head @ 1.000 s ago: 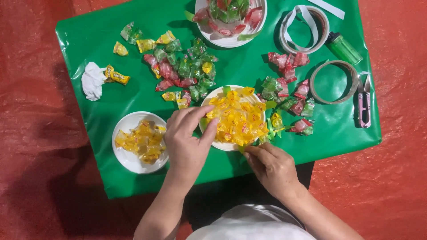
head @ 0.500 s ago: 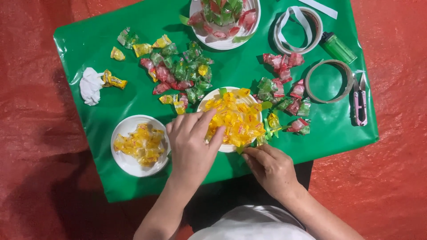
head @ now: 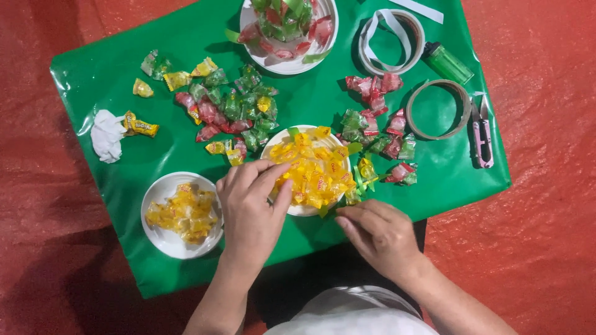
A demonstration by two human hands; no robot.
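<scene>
Left hand (head: 248,208) lower centre of frame, fingers spread and curled onto the left rim of the white plate (head: 297,210), fingertips pressing into the yellow candies (head: 315,169) arranged on it; steadying, not clenched, nothing lifted. Right hand (head: 379,232) lower right of centre, fingers pinched together at the plate's lower right edge, by a green strip (head: 323,210) poking out from under the rim; can't tell whether actually gripped.

Step in hand, by the look of it: fixing yellow wrapped candies in a ring on the plate, left holding, right working the edge. Next move likely calls for a fine fingertip pinch at the rim while keeping the plate still.

Further out:
- second plate (head: 162,239), lower left, white, shallow, loose yellow candies on it
- third plate (head: 329,25), top centre, red and green candies
- loose pile of red and green candies (head: 231,107), upper left; another cluster (head: 379,121), right of centre; crinkly glossy wrappers, twisted ends
- crumpled white tissue (head: 107,135), far left
- two tape rings (head: 438,109), green lighter (head: 447,63), small pink snips (head: 482,131), upper right

All on a glossy green sheeted surface (head: 124,186), creased, over a red textured floor covering (head: 546,205).
</scene>
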